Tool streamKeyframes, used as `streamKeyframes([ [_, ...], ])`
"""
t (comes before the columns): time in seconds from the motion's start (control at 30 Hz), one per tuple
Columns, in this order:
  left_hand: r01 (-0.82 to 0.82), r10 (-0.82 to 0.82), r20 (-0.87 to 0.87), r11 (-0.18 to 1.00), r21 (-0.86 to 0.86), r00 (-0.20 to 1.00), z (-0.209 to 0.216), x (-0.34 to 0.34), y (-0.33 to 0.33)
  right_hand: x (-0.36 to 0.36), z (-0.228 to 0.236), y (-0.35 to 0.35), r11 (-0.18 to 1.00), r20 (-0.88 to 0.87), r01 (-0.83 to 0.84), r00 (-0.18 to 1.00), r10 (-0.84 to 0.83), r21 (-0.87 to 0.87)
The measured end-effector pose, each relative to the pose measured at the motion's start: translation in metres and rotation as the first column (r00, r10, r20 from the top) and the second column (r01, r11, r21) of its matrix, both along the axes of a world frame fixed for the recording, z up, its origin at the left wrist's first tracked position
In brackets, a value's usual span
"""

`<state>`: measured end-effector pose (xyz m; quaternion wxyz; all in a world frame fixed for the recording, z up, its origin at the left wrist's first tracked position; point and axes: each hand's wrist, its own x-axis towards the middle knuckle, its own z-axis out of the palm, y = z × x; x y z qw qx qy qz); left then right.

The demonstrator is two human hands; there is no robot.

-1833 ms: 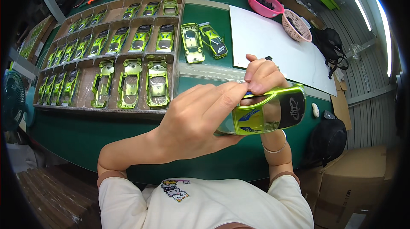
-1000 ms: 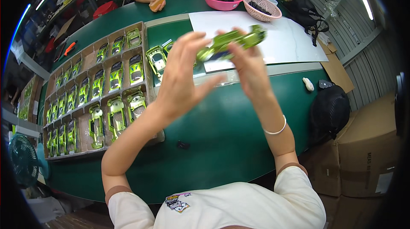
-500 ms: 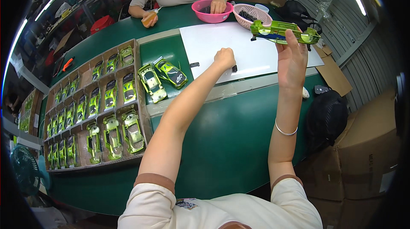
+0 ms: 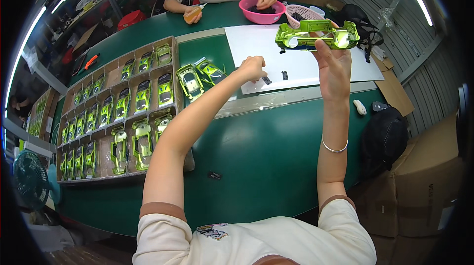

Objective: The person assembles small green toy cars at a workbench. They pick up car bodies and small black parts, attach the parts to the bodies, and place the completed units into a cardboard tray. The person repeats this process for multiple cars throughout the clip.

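Raised over the right side of the white board, my right hand grips a shiny green toy car body, its hollow underside turned toward me. My left hand is low over the board, fingers bent together at a small black part; its fingertips partly hide the grip. A second small black part lies just right of it. Two more green car bodies, one hollow side up and one with a black windshield, rest left of the board.
A partitioned cardboard tray of green car bodies stands at left. Another small black part lies on the green table. Across from me, a person has a hand in a pink bowl, beside a pale pink basket. A black bag sits at right.
My left hand has shifted left and its fingers now show at a black part. The car body has turned, showing more of its hollow inside. The whole view has swung slightly left.
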<state>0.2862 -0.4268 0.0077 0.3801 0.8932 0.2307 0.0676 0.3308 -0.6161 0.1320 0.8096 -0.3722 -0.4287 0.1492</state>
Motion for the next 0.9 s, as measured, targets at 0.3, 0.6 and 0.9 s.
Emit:
streamKeyframes([
  [0.3, 0.201, -0.116, -0.201, 0.852, 0.484, 0.973, 0.001, 0.011, -0.026, -0.001, 0.003, -0.001, 0.999, 0.009, 0.049, 0.999, -0.049, 0.022],
  [0.6, 0.041, -0.109, 0.061, 0.746, 0.665, 0.992, -0.036, -0.005, -0.017, 0.014, -0.002, -0.003, 0.987, 0.156, -0.126, 0.982, 0.109, 0.104],
  [0.9, -0.100, 0.061, 0.181, 0.971, 0.219, 0.982, -0.004, -0.042, -0.003, -0.015, 0.007, -0.004, 0.951, 0.135, -0.303, 0.947, 0.292, 0.068],
])
